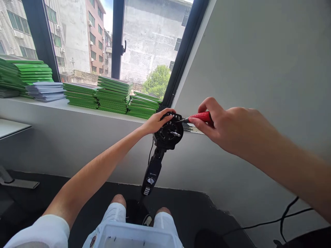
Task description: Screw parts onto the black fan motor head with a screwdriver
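A black pedestal fan without blades or grille stands before me, its round motor head [168,136] facing me with a bare metal shaft [175,133] sticking out. My left hand [157,121] grips the upper left rim of this head, fingers over the top and thumb on the front. In my right hand [216,119] is a red-handled screwdriver [203,117], held between thumb and fingers. Its tip points left and meets the upper right front of the motor head; the exact contact point is too small to make out. Below the head is the control panel [152,177] with a knob and buttons.
Stacks of green-edged books [113,94] and white papers [46,91] line the windowsill. A pale plastic tray [137,229] with a few small dark pieces rests on my lap. Black cables [269,222] run at lower right. A white tabletop [12,128] juts in from the left.
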The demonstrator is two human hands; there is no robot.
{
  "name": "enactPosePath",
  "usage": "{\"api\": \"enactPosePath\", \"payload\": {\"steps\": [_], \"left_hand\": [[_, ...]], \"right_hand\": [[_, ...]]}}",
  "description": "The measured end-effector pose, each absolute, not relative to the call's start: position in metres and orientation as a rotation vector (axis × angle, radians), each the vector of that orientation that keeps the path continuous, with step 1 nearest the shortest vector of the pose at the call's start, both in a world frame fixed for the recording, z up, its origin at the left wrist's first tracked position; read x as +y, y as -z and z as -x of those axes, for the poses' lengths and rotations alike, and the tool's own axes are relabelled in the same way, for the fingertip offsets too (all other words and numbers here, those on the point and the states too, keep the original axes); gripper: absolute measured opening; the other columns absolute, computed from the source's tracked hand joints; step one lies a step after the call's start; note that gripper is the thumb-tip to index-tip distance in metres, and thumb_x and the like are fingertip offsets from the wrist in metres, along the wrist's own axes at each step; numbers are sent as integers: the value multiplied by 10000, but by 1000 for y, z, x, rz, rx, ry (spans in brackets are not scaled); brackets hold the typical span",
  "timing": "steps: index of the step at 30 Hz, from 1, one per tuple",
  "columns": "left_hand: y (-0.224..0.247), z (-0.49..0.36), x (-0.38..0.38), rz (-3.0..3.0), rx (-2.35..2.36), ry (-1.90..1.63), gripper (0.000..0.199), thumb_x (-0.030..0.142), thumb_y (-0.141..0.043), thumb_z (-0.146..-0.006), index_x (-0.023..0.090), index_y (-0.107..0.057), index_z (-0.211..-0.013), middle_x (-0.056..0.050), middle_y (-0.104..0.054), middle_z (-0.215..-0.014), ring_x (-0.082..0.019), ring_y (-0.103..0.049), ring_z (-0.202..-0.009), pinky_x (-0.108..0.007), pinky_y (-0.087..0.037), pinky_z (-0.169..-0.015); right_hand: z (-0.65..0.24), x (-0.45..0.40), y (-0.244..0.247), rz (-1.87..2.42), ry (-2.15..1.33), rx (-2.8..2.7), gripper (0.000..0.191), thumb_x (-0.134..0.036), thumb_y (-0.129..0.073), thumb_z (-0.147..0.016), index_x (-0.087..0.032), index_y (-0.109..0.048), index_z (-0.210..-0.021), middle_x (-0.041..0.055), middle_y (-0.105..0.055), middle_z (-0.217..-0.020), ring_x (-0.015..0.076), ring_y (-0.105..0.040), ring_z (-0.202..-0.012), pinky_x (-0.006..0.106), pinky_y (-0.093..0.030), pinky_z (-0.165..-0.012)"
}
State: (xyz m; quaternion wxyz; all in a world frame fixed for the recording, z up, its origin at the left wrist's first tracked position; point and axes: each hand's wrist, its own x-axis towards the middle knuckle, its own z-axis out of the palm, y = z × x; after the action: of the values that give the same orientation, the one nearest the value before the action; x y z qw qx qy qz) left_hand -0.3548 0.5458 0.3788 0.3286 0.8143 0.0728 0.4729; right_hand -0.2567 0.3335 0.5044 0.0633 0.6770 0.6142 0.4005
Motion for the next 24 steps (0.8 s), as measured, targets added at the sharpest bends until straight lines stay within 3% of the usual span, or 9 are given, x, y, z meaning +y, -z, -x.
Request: {"api": "enactPosePath", "payload": {"steps": [2, 7, 11, 15, 19, 24], "left_hand": [[-379, 355, 546, -2129, 196, -1243, 326, 365, -466, -1007, 218, -588, -1271, -39, -687, -1160, -214, -608, -1093, -338, -470, -1007], [-379, 355, 546, -2139, 189, -1242, 326, 352, -463, -1009, 211, -587, -1275, -42, -688, -1161, -211, -608, -1100, -330, -470, -1011], [-379, 356, 546, -2145, 187, -1238, 325, 356, -454, -1015, 218, -582, -1279, -42, -684, -1179, -211, -607, -1119, -335, -466, -1026], [-379, 355, 547, -2143, 196, -1228, 327, 362, -459, -1013, 222, -581, -1282, -40, -681, -1175, -211, -601, -1127, -334, -463, -1032], [-380, 355, 544, -2129, 214, -1206, 322, 356, -458, -1011, 224, -579, -1279, -35, -683, -1141, -206, -606, -1089, -333, -471, -1013], [-381, 357, 542, -2116, 201, -1210, 325, 348, -456, -1008, 210, -576, -1277, -37, -680, -1128, -196, -603, -1064, -314, -466, -994]], "right_hand": [[257, 333, -505, -2068, -1273, 1733, 573, -598, -238, -998, -189, -639, -971, 54, -598, -563, 200, -509, -506, 315, -288, -525], [260, 331, -506, -2140, -1050, 1960, 438, -534, -390, -968, -194, -567, -1179, 28, -656, -639, 181, -539, -544, 310, -327, -566], [261, 332, -507, -2144, -1211, 1745, 556, -567, -220, -1009, -195, -629, -946, 81, -633, -625, 211, -561, -580, 323, -305, -560], [260, 333, -506, -2131, -1069, 1943, 413, -535, -385, -951, -212, -570, -1130, 26, -651, -630, 185, -552, -538, 302, -313, -550], [259, 334, -505, -2158, -1251, 1791, 522, -602, -263, -969, -215, -612, -933, 68, -611, -575, 228, -573, -550, 327, -286, -546], [246, 337, -505, -2153, -883, 2226, 330, -489, -416, -913, -264, -492, -1143, 22, -748, -825, 209, -606, -612, 333, -378, -590]]}}
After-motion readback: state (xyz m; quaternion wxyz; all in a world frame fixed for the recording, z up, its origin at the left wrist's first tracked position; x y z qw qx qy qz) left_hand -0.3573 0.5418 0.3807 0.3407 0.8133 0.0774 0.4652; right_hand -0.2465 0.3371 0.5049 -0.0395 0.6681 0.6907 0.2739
